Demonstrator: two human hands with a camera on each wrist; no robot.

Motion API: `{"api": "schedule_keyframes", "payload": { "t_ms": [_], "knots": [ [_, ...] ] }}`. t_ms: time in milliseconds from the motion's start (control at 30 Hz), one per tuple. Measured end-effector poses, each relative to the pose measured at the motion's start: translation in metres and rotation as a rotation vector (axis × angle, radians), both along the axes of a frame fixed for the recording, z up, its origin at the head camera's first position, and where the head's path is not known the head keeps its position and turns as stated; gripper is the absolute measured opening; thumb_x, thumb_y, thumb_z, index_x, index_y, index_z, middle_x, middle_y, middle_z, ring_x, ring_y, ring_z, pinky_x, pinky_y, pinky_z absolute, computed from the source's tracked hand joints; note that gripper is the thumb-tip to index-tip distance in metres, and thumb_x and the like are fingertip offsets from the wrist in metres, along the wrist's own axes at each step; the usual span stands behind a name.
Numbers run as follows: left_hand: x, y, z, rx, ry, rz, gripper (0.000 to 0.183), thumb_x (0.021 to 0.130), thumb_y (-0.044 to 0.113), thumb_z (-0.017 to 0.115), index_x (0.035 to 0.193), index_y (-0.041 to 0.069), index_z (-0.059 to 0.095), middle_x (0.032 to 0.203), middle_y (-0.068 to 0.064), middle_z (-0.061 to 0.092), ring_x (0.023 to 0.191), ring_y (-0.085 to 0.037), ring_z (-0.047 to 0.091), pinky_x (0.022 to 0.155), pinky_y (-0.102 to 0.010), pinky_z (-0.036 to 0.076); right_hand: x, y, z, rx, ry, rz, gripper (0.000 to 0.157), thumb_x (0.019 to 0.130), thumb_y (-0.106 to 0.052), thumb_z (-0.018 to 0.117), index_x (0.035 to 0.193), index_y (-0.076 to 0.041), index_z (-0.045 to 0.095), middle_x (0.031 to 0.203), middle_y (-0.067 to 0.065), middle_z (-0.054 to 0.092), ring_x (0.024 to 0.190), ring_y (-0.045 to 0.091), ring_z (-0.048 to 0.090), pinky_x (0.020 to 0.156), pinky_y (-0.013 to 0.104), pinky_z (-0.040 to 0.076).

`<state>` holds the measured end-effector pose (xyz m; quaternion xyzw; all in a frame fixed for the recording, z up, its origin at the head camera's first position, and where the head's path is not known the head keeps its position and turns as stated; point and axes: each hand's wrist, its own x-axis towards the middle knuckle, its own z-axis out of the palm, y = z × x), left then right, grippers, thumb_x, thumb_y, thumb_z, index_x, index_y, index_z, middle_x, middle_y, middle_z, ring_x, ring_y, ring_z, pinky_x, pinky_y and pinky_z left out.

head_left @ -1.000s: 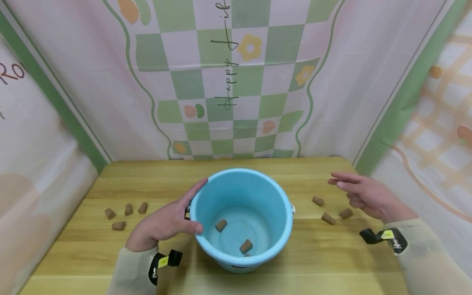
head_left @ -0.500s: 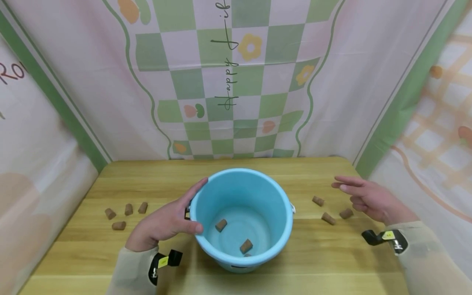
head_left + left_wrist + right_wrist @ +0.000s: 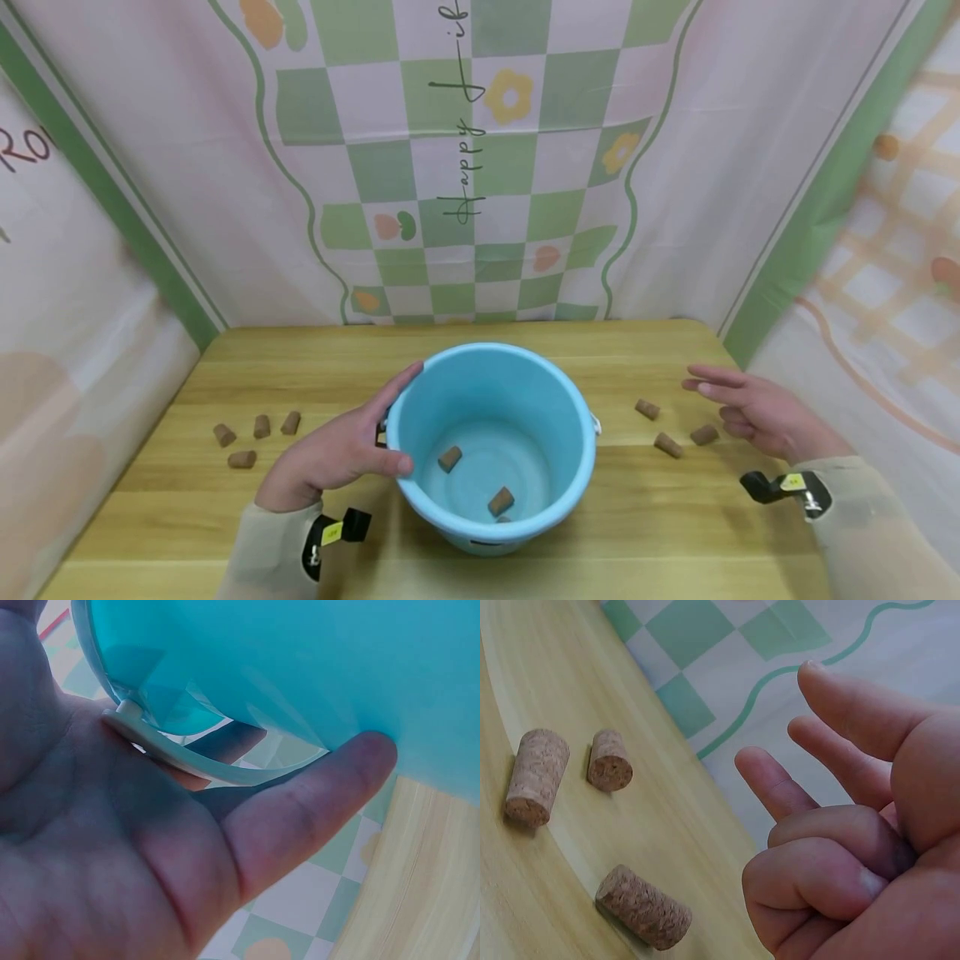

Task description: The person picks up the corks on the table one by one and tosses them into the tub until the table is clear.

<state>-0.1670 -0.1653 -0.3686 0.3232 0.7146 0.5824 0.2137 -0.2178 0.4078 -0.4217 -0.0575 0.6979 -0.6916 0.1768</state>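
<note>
A light blue bucket (image 3: pixel 487 379) stands upright on the wooden table. My left hand (image 3: pixel 330 454) holds it at the left side, thumb over the rim. In the left wrist view, a finger presses the bucket's outer wall (image 3: pixel 300 675) beside its pale handle (image 3: pixel 225 771). Inside lie a cork (image 3: pixel 450 458), a second cork (image 3: pixel 501 501) and a sliver of a third, mostly hidden by the front wall. Over the table's right side hovers my right hand (image 3: pixel 765 412), holding nothing. Its ring and little fingers are bent, the others extended. Three corks, one being the nearest cork (image 3: pixel 643 907), lie beside it.
Several more corks, among them one cork (image 3: pixel 242 459), lie on the table's left side. Behind the wooden table (image 3: pixel 600 533) hangs a checked curtain (image 3: pixel 517 167); further cloth walls close off both sides.
My right hand has drifted slightly right and towards me, away from the nearby corks. The left hand, bucket and corks have stayed put.
</note>
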Motion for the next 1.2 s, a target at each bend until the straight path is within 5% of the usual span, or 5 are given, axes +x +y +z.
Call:
{"api": "schedule_keyframes", "payload": {
  "t_ms": [267,533,967,1200],
  "knots": [
    [0.000,0.000,0.000,0.004,0.023,-0.013,0.099,0.080,0.034,0.074,0.149,0.037,0.003,0.146,-0.012,0.028,0.121,-0.037,0.041,0.090,-0.047,0.043,0.002,0.004,-0.006,0.029,0.010,0.019,0.036,0.097,-0.010,0.050,0.129,-0.027,0.052,0.121,-0.005,0.059,0.045,0.001,0.035,0.041,0.018,0.034],
    [0.000,0.000,-0.001,0.005,0.032,-0.017,0.100,0.080,0.034,0.075,0.149,0.036,0.003,0.145,-0.012,0.029,0.121,-0.038,0.041,0.090,-0.048,0.042,0.004,0.007,-0.016,0.163,-0.001,-0.009,0.060,0.094,-0.014,0.056,0.143,0.001,0.024,0.124,-0.001,0.058,0.045,0.002,0.036,0.040,0.019,0.035],
    [-0.001,0.000,-0.002,0.014,0.041,-0.026,0.100,0.080,0.036,0.074,0.150,0.035,0.002,0.145,-0.013,0.029,0.120,-0.038,0.042,0.090,-0.050,0.042,0.007,0.015,-0.032,0.091,-0.120,-0.052,0.048,0.092,-0.013,0.060,0.137,-0.011,0.044,0.121,0.000,0.059,0.046,0.002,0.037,0.042,0.019,0.035],
    [0.000,0.000,0.000,0.001,0.015,-0.006,0.100,0.080,0.032,0.075,0.149,0.037,0.004,0.145,-0.012,0.029,0.121,-0.037,0.042,0.090,-0.048,0.042,0.005,0.018,-0.041,0.063,-0.160,-0.066,0.053,0.091,-0.010,0.060,0.139,-0.006,0.038,0.121,0.000,0.058,0.047,0.001,0.036,0.042,0.018,0.034]
  ]
}}
